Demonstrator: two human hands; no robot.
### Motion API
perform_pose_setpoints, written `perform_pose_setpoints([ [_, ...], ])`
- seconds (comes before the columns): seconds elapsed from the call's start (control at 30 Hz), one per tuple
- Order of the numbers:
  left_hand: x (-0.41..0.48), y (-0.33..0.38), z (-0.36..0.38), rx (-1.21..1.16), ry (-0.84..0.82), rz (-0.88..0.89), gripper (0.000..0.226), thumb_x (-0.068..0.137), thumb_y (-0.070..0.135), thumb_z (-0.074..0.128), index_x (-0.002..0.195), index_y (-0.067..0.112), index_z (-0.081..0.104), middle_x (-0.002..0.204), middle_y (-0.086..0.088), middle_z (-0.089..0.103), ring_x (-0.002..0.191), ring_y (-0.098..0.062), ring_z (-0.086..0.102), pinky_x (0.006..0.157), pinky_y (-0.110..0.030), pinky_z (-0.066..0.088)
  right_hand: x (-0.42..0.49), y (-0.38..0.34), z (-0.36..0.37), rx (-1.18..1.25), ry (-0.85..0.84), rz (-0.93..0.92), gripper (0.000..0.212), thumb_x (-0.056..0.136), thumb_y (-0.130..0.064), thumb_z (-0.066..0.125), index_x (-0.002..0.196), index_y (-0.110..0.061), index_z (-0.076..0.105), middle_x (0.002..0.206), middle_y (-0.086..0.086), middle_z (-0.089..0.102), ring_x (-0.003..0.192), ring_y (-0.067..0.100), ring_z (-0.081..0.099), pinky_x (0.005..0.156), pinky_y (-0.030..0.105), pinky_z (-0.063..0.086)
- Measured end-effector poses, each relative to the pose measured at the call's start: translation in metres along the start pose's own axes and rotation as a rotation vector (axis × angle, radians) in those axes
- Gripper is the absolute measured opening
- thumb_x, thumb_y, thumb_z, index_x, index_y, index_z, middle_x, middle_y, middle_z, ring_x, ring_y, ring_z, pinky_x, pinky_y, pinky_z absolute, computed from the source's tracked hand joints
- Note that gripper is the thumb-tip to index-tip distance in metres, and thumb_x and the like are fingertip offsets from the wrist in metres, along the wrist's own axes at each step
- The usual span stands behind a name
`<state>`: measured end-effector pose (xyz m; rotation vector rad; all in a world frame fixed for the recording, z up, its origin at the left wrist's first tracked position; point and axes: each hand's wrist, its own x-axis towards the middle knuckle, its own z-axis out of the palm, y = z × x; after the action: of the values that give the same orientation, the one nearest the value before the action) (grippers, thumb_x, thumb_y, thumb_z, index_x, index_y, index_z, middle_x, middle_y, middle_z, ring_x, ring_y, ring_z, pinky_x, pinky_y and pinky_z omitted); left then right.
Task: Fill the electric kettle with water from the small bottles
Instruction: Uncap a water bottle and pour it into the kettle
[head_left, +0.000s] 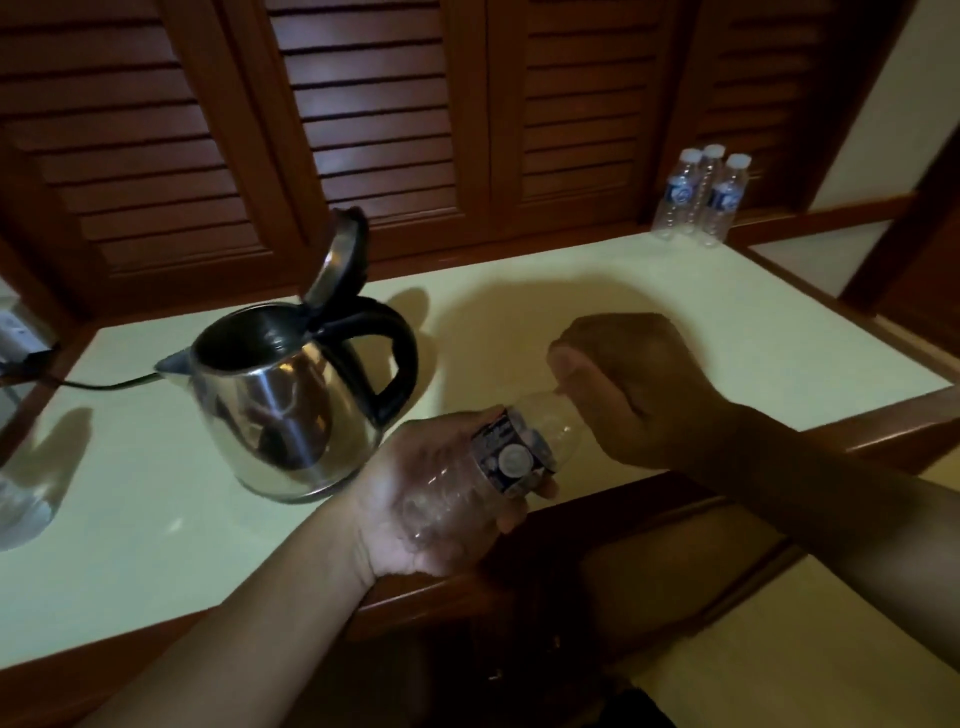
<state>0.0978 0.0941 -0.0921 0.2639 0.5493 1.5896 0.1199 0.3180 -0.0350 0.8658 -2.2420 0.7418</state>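
Head view: pale counter (623, 322) before louvred wooden doors (374, 104), dim light. Steel kettle (280, 410) stands with lid up, spout left. I see a clear, dark-labelled bottle (511, 457) just right of it, tilted, neck pointing up-right. Left hand (415, 499) grips its body. Right hand (618, 384) curls round the neck, cap apparently hidden.

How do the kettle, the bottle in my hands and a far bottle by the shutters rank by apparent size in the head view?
1. Kettle
2. Held bottle
3. Far bottle: it looks smallest, but it stands farther from the camera, so its true size against the held one is unsure.
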Motion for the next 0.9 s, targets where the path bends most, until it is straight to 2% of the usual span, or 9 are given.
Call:
perform_pose_setpoints([
  [0.07, 0.033, 0.016, 0.002, 0.001, 0.082, 0.041, 0.050, 0.105, 0.041, 0.057, 0.120, -0.006, 0.063, 0.102, -0.023, 0.071, 0.074, -0.034, 0.075, 0.051, -0.033, 0.054, 0.001, 0.027, -0.015, -0.059, 0.007, 0.102, 0.055, 0.104, -0.030, 0.033, 0.059, -0.006, 0.053, 0.048, 0.006, 0.045, 0.041, 0.026, 0.043, 0.046, 0.039, 0.037],
  [0.13, 0.067, 0.034, 0.004, 0.346, 0.405, 0.187, 0.050, 0.091, 0.052, 0.070, 0.102, 0.003, 0.071, 0.089, -0.017, 0.066, 0.061, -0.027, 0.065, 0.051, -0.027, 0.044, -0.002, 0.059, -0.033, -0.094, -0.041, 0.214, 0.060, 0.103, -0.038, 0.030, 0.057, -0.008, 0.052, 0.046, 0.007, 0.046, 0.041, 0.025, 0.046, 0.048, 0.037, 0.039],
  [0.23, 0.117, 0.054, 0.013, 0.783, 0.688, 0.448, 0.057, 0.090, 0.055, 0.073, 0.087, -0.002, 0.076, 0.067, -0.027, 0.061, 0.046, -0.028, 0.054, 0.047, -0.031, 0.039, -0.005, 0.105, -0.061, -0.134, -0.183, 0.571, 0.065, 0.102, -0.050, 0.029, 0.063, -0.004, 0.056, 0.056, 0.012, 0.054, 0.054, 0.027, 0.051, 0.059, 0.037, 0.043],
  [0.33, 0.171, 0.062, 0.014, 1.392, 0.883, 0.773, 0.044, 0.101, 0.052, 0.061, 0.087, 0.014, 0.077, 0.058, -0.014, 0.060, 0.047, -0.022, 0.051, 0.049, -0.031, 0.037, -0.013, 0.152, -0.086, -0.128, -0.276, 0.825, 0.055, 0.104, -0.042, 0.036, 0.073, -0.002, 0.057, 0.065, 0.010, 0.053, 0.058, 0.020, 0.047, 0.064, 0.035, 0.041],
  [0.43, 0.227, 0.069, 0.003, 1.930, 1.072, 0.967, 0.050, 0.098, 0.068, 0.052, 0.100, 0.024, 0.075, 0.072, 0.005, 0.066, 0.058, -0.015, 0.060, 0.052, -0.032, 0.048, -0.024, 0.203, -0.107, -0.017, -0.270, 0.986, 0.057, 0.101, -0.052, 0.041, 0.079, -0.003, 0.060, 0.068, 0.006, 0.053, 0.057, 0.015, 0.046, 0.057, 0.030, 0.039],
  [0.5, 0.261, 0.077, 0.000, 1.962, 1.215, 0.983, 0.051, 0.094, 0.069, 0.057, 0.117, 0.028, 0.075, 0.088, 0.008, 0.073, 0.069, -0.015, 0.069, 0.058, -0.030, 0.055, -0.030, 0.234, -0.120, 0.065, -0.199, 1.026, 0.066, 0.094, -0.066, 0.046, 0.074, -0.006, 0.063, 0.061, 0.002, 0.054, 0.053, 0.012, 0.048, 0.056, 0.028, 0.040],
  [0.57, 0.290, 0.086, -0.003, 1.871, 1.246, 0.949, 0.055, 0.091, 0.066, 0.063, 0.129, 0.027, 0.071, 0.104, 0.010, 0.075, 0.082, -0.011, 0.071, 0.068, -0.030, 0.059, -0.033, 0.259, -0.134, 0.103, -0.119, 0.995, 0.064, 0.091, -0.067, 0.053, 0.069, -0.009, 0.066, 0.053, -0.003, 0.058, 0.045, 0.007, 0.051, 0.056, 0.028, 0.042],
  [0.77, 0.343, 0.119, 0.000, 1.342, 0.975, 0.645, 0.057, 0.092, 0.031, 0.082, 0.144, 0.041, 0.061, 0.118, 0.017, 0.077, 0.106, 0.000, 0.072, 0.100, -0.029, 0.058, -0.031, 0.319, -0.167, 0.162, 0.017, 0.834, 0.049, 0.088, -0.063, 0.061, 0.071, -0.017, 0.070, 0.062, 0.002, 0.070, 0.054, 0.009, 0.064, 0.061, 0.030, 0.050],
  [0.9, 0.378, 0.147, -0.011, 1.426, 1.085, 0.587, 0.051, 0.088, 0.036, 0.082, 0.133, 0.048, 0.064, 0.114, 0.013, 0.073, 0.093, -0.006, 0.070, 0.083, -0.023, 0.055, -0.029, 0.355, -0.175, 0.326, 0.070, 0.820, 0.050, 0.089, -0.064, 0.059, 0.082, -0.016, 0.073, 0.074, 0.007, 0.071, 0.065, 0.013, 0.063, 0.065, 0.041, 0.052],
])
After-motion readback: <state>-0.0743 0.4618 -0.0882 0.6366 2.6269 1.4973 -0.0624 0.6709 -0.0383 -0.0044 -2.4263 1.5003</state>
